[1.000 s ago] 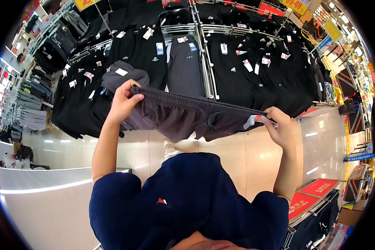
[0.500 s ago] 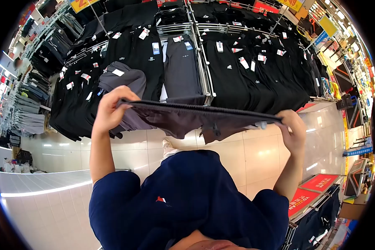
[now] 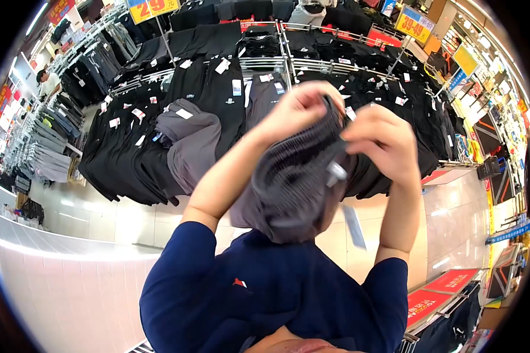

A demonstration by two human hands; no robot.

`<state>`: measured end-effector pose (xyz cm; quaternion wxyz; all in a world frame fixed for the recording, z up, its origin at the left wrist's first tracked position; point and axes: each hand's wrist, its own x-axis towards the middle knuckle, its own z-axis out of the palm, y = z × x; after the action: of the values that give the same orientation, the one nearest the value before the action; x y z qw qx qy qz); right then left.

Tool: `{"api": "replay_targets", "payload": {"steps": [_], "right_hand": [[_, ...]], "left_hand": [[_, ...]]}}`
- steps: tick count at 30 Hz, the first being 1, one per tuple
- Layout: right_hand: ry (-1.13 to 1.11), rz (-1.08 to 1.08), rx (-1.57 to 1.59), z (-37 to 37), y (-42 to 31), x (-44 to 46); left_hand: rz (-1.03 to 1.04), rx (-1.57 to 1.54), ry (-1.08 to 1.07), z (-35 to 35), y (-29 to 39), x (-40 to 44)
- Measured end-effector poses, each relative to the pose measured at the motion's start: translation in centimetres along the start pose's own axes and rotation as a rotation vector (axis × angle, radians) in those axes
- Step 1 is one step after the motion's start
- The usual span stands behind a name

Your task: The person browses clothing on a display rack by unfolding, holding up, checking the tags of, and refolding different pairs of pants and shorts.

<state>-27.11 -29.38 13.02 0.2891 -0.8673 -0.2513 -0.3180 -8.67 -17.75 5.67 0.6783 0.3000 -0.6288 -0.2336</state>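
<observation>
Black trousers (image 3: 203,97) cover the sloping display rack across the upper half of the frame, with a crumpled grey pair (image 3: 191,132) lying on them left of centre. The dark grey elastic-waist trousers (image 3: 294,182) hang in mid-frame before the wearer's chest, their ribbed waist looped and slack. Gathering this waistband well, I judge, calls for level top edges, even tension and a light grip, so the elastic does not twist. The left hand (image 3: 303,109), upper centre, pinches the waistband's top edge between thumb and fingers, most of the fabric hanging below them. The right hand (image 3: 388,141) is curled at the band's right side (motion blur hides whether its fingertips grip or merely touch). A pale hang tag (image 3: 354,227) dangles below, best kept clear of the fingers.
</observation>
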Motion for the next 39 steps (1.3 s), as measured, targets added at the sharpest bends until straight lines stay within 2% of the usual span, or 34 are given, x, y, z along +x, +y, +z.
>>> {"api": "replay_targets", "payload": {"steps": [1, 2, 4, 6, 7, 8, 10, 14, 16, 17, 18, 20, 22, 24, 26, 28, 30, 32, 34, 35, 36, 38, 39], "right_hand": [[0.003, 0.147, -0.009, 0.6, 0.3, 0.4], [0.069, 0.162, 0.09, 0.9, 0.9, 0.3], [0.193, 0.368, 0.254, 1.7, 1.5, -0.3], [0.175, 0.412, 0.257, 1.9, 1.6, -0.8], [0.155, 0.452, 0.259, 2.0, 1.7, -1.1], [0.155, 0.458, 0.261, 2.0, 1.9, -1.3], [0.126, 0.405, 0.123, 1.9, 2.3, -1.6], [0.107, 0.34, 0.131, 1.9, 3.2, -1.6], [0.087, 0.207, -0.043, 1.8, 2.8, -1.1], [0.084, 0.176, -0.03, 1.8, 3.2, -1.1], [0.087, 0.145, -0.023, 2.0, 3.7, -1.1], [-0.003, 0.376, 0.134, 2.2, 3.8, -1.8], [-0.059, 0.533, 0.136, 2.4, 3.3, -2.1], [-0.049, 0.44, -0.023, 3.1, 3.9, -3.0], [-0.004, 0.316, -0.112, 3.7, 4.0, -4.1], [0.048, 0.208, -0.209, 4.0, 2.9, -5.1], [0.084, 0.239, -0.265, 3.5, 2.2, -6.2], [0.161, 0.299, -0.245, 2.4, 2.0, -7.4], [0.217, 0.342, -0.193, 2.0, 2.4, -8.3], [0.264, 0.365, -0.128, 1.8, 2.5, -8.7], [0.274, 0.385, -0.144, 1.8, 2.6, -9.0], [0.33, 0.321, -0.168, 2.0, 3.0, -9.1], [0.335, 0.303, -0.176, 2.0, 3.1, -9.2]], "left_hand": [[-0.002, -0.151, 0.046, 1.1, -1.7, -0.2], [-0.006, -0.303, 0.095, 1.7, -2.8, -0.6], [-0.048, -0.326, 0.096, 1.4, -2.9, -1.3], [-0.108, -0.354, 0.105, 1.2, -2.6, -1.9], [-0.201, -0.341, 0.108, 1.3, -2.1, -2.0], [-0.292, -0.328, 0.108, 1.3, -1.9, -2.0], [-0.298, -0.297, 0.087, 1.0, -2.3, -2.1], [-0.414, -0.359, 0.033, 1.1, -2.0, -2.3], [-0.439, -0.253, 0.129, 1.7, -2.1, -2.4], [-0.418, -0.23, 0.07, 1.2, -2.4, -2.7], [-0.453, -0.079, 0.043, 0.5, -3.1, -3.0], [-0.441, 0.064, 0.108, 1.3, -3.0, -2.5], [-0.387, -0.08, 0.117, 0.5, -4.4, -3.4], [-0.428, -0.095, 0.173, 1.0, -5.0, -3.9], [-0.422, 0.151, 0.112, 0.2, -6.3, -5.0], [-0.454, 0.106, 0.064, -1.9, -7.1, -6.4], [-0.51, -0.128, 0.168, -3.4, -4.0, -8.5], [-0.463, -0.152, 0.253, -5.6, -3.3, -12.5], [-0.357, -0.138, 0.18, -2.8, -1.0, -12.0], [-0.407, 0.161, 0.173, -2.1, -1.0, -12.8], [-0.314, 0.26, 0.119, -1.9, -1.9, -13.4], [-0.418, 0.444, 0.099, -1.3, -3.9, -14.9], [-0.391, 0.329, 0.137, 0.2, -4.2, -13.9]]}}
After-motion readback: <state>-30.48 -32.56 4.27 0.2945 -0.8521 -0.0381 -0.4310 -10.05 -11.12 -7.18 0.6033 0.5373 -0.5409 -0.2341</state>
